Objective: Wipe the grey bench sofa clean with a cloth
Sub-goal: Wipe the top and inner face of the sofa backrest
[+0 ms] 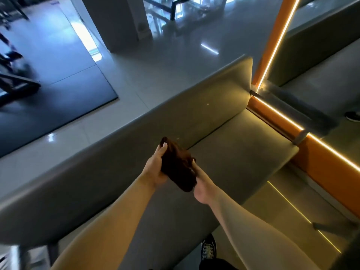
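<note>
A dark brown cloth [178, 165] is bunched up between both of my hands, held in the air above the grey bench sofa [239, 151]. My left hand [155, 166] grips its left side, thumb on top. My right hand [201, 184] holds the lower right edge, its fingers partly hidden under the fabric. The sofa's seat runs from the lower middle up toward the right, with its grey backrest [194, 106] slanting along the left side. The cloth does not touch the sofa.
An orange wall trim with a lit LED strip [276, 117] borders the sofa's far end and right side. A glossy tiled floor [136, 75] and a dark mat [58, 90] lie beyond the backrest. My black shoe [209, 250] stands beside the seat's front edge.
</note>
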Motion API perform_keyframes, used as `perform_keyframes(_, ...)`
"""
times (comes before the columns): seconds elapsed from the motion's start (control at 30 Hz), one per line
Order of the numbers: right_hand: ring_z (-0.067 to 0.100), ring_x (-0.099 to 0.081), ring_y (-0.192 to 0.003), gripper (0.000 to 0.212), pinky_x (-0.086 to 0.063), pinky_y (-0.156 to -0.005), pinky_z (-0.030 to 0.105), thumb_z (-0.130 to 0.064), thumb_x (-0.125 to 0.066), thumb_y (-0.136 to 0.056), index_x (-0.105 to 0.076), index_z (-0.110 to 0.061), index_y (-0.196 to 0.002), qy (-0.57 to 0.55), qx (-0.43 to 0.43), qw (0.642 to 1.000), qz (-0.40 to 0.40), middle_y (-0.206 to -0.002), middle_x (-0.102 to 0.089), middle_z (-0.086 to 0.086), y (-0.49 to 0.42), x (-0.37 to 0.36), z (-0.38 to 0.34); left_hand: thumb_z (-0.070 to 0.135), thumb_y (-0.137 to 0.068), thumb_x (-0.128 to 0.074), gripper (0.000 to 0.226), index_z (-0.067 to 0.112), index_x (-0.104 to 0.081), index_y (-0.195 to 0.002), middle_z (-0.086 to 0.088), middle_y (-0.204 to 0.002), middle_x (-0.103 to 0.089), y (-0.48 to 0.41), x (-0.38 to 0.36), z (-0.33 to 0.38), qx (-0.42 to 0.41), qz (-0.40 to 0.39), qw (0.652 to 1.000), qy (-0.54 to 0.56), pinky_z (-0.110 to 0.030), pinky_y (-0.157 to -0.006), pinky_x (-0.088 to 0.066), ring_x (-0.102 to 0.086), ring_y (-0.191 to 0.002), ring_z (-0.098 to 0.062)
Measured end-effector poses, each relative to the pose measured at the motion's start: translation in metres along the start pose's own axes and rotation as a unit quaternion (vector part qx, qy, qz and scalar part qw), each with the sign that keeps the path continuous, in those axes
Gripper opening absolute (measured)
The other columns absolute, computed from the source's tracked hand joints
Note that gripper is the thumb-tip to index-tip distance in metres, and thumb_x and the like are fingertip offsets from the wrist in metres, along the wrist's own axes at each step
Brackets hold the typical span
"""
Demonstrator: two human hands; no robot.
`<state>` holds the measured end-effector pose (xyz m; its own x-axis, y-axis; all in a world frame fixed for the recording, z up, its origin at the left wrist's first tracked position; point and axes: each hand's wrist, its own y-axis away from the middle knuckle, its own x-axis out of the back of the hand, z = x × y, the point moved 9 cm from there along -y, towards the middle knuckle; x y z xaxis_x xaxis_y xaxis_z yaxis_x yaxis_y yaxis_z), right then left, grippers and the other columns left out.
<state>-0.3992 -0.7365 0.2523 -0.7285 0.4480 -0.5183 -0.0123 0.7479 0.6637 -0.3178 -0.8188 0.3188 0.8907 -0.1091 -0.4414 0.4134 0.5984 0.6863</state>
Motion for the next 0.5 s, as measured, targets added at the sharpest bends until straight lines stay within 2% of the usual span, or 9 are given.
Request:
perform_keyframes(0.1, 0.014, -0.065, -0.114, 0.033, -0.047, -0.093, 0.03, -0.042, -0.054, -0.102, -0.067, -0.024, -0.127, 0.026, 0.061, 0.996, 0.063, -0.124, -0.071, -0.002, -0.003, 0.005, -0.024, 0.031, -0.103, -0.057, 0.02, 0.034, -0.062, -0.122, -0.019, -0.129, -0.063, -0.006, 0.009, 0.008, 0.003, 0.02, 0.999, -0.047, -0.052, -0.089, -0.058, -0.069, -0.11, -0.037)
perform_keyframes(0.2, 0.018, -0.069, -0.102, 0.025, -0.049, -0.079, 0.029, -0.026, -0.053, -0.105, -0.067, -0.011, -0.117, 0.051, 0.091, 0.99, 0.094, -0.11, -0.074, 0.004, -0.004, 0.008, -0.042, 0.027, -0.101, -0.06, 0.028, 0.032, -0.057, -0.128, -0.017, -0.13, -0.06, -0.009, 0.013, 0.015, 0.012, 0.037, 0.995, -0.088, -0.053, -0.092, -0.056, -0.068, -0.111, -0.036)
perform_keyframes(0.27, 0.021, -0.064, -0.102, 0.027, -0.047, -0.081, 0.032, -0.028, -0.047, -0.107, -0.062, -0.007, -0.118, 0.052, 0.104, 0.986, 0.118, -0.108, -0.07, 0.006, -0.006, 0.013, -0.048, 0.027, -0.1, -0.062, 0.034, 0.033, -0.054, -0.132, -0.016, -0.129, -0.059, -0.014, 0.014, 0.018, 0.013, 0.042, 0.993, -0.114, -0.052, -0.091, -0.057, -0.066, -0.112, -0.037)
perform_keyframes(0.4, 0.024, -0.064, -0.111, 0.023, -0.054, -0.094, 0.039, -0.03, -0.039, -0.109, -0.05, -0.014, -0.121, 0.011, 0.112, 0.981, 0.16, -0.121, -0.064, 0.008, -0.006, 0.019, -0.057, 0.025, -0.098, -0.064, 0.031, 0.028, -0.055, -0.127, -0.018, -0.124, -0.061, -0.024, 0.018, 0.025, 0.007, 0.036, 0.981, -0.193, -0.058, -0.091, -0.056, -0.067, -0.108, -0.039)
perform_keyframes(0.5, 0.029, -0.062, -0.115, 0.019, -0.052, -0.101, 0.052, -0.029, -0.041, -0.109, -0.043, -0.022, -0.126, 0.039, 0.086, 0.978, 0.188, -0.123, -0.06, 0.008, -0.005, 0.019, -0.058, 0.027, -0.089, -0.075, 0.046, 0.018, -0.055, -0.13, -0.016, -0.119, -0.068, -0.032, 0.025, 0.023, 0.04, 0.034, 0.944, -0.327, -0.051, -0.088, -0.06, -0.073, -0.099, -0.032)
